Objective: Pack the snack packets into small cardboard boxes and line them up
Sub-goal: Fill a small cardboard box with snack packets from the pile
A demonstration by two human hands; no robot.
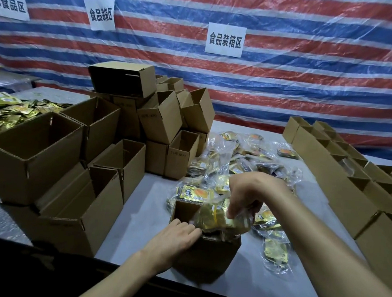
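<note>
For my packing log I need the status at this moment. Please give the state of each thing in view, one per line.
Box: open, upright, bag partly inside.
Bag: gripped, half in the box.
Right hand: grips the bag.
Left hand: rests on the box rim.
Left boxes: open, piled loosely.
Right boxes: open, lined up.
Loose bags: heaped on the table.

The box (207, 252) nearest me is matt brown corrugated cardboard, slightly rough. The bundle of packets (218, 218) at that box's mouth is shiny gold foil inside clear, crinkled plastic film. Around the box the table (145, 205) looks smooth, matt, pale grey. Behind the box, the striped tarp (286, 73) is glossy woven plastic; its signs (225, 40) are plain white paper.
</note>
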